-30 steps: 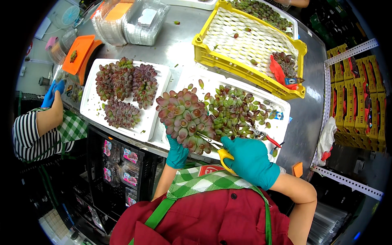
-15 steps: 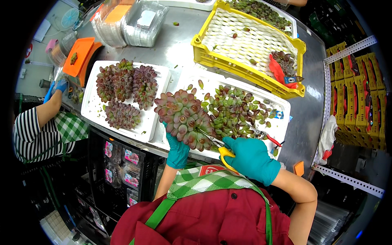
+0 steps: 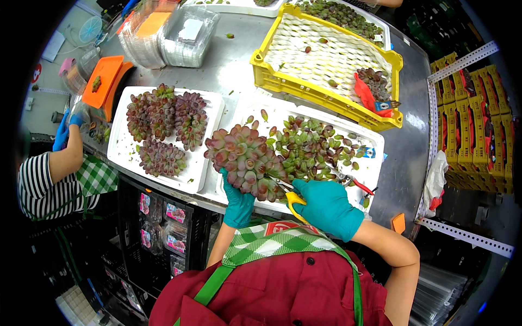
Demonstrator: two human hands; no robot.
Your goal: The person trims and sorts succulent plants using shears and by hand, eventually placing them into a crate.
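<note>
My left hand, in a teal glove, holds a large bunch of reddish-green grapes from below, over the near edge of a white foam tray. My right hand, gloved alike, grips yellow-handled scissors. Their blades reach the lower right side of the bunch; whether they are closed on a stem is hidden. Many loose green and brownish grapes lie spread on this tray. Red-handled snips rest among them at the right. To the left, several smaller dark bunches lie on another white tray.
A yellow crate lined with white netting stands beyond the trays. Clear plastic boxes are stacked at the back left, near an orange scale. At far left a co-worker's blue-gloved hand shows. Stacked yellow crates stand right.
The right hand and scissors have shifted slightly left, staying at the bunch's lower right. The left hand still holds the bunch. The co-worker's hands have moved.
</note>
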